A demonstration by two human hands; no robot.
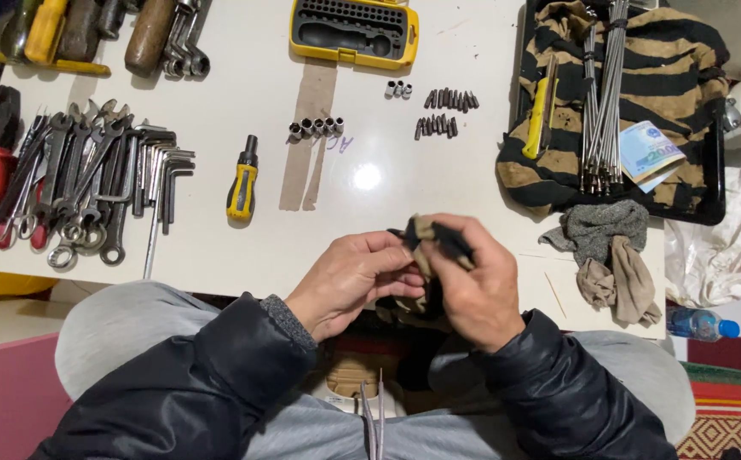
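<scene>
1. A white tabletop (217, 247) spreads before a seated person in a black padded jacket, its near edge running just above the person's grey-trousered knees.
2. Over that near edge, the left hand (355, 277) and right hand (472, 285) meet, both pinched on a small black tool wrapped in a tan rag (428, 238).
3. Beyond the hands, bare tabletop reaches to a yellow-and-black stubby screwdriver (243, 181), a row of small steel sockets (316, 128) and a cluster of dark screwdriver bits (445, 111).
4. Left of the screwdriver, a heap of steel spanners and hex keys (98, 179) crowds the tabletop.
5. Right of the hands, crumpled grey and beige rags (611, 255) hang over the tabletop's edge, below a black tray lined with striped cloth (711, 183).
</scene>
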